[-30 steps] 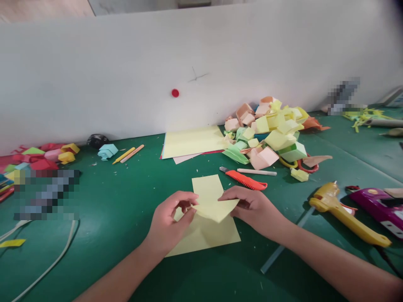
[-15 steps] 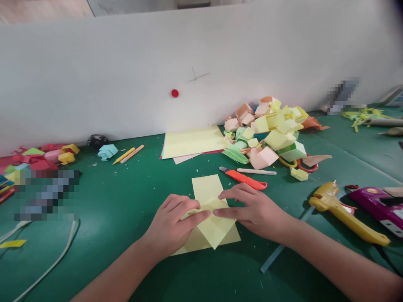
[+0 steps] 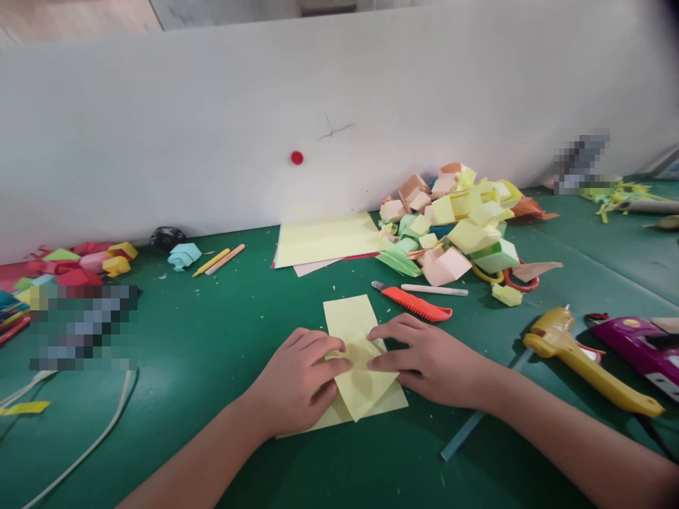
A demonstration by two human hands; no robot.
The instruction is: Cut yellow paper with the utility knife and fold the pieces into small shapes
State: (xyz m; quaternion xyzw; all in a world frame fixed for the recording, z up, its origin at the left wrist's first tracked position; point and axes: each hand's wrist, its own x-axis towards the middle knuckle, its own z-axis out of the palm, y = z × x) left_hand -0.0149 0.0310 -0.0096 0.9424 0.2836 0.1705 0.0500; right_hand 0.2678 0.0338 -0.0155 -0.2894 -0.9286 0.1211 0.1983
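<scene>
Both hands — left hand (image 3: pixel 300 375), right hand (image 3: pixel 424 353) — lay flat, pressing a folded flap of the yellow paper (image 3: pixel 354 357) onto the bench (image 3: pixel 212 339); only early creases showed.

Two bare forearms entered from the bottom of the frame — one from the lower left, one from the lower right. The left hand (image 3: pixel 300 378) and the right hand (image 3: pixel 429 357) wore nothing: no gloves, no rings, no watch or band at either wrist. No sleeve showed anywhere — both arms were uncovered up to the frame's edge. The nails looked short and unpainted.
</scene>
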